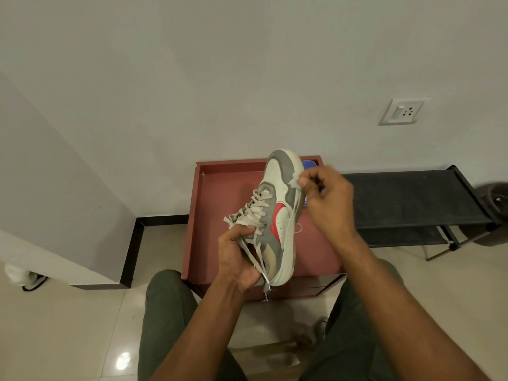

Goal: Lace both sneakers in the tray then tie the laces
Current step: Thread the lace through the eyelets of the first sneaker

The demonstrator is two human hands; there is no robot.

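Note:
A white and grey sneaker (pixel 277 215) with a red side mark is held up above the red-brown tray (pixel 220 171), toe pointing away from me. My left hand (pixel 236 259) grips its heel end and the loose beige laces (pixel 253 213) near the top eyelets. My right hand (pixel 327 204) is beside the toe and pinches a lace end between thumb and fingertips against the sole edge. A blue object (pixel 309 163) lies in the tray, mostly hidden behind the shoe and my right hand. No second sneaker shows in the tray.
The tray stands on a red-brown stand in front of my knees. A black rack (pixel 412 199) runs along the wall at the right, with a dark bin (pixel 494 215) beyond it. A wall socket (pixel 402 111) sits above. A white shoe (pixel 24 276) lies on the floor far left.

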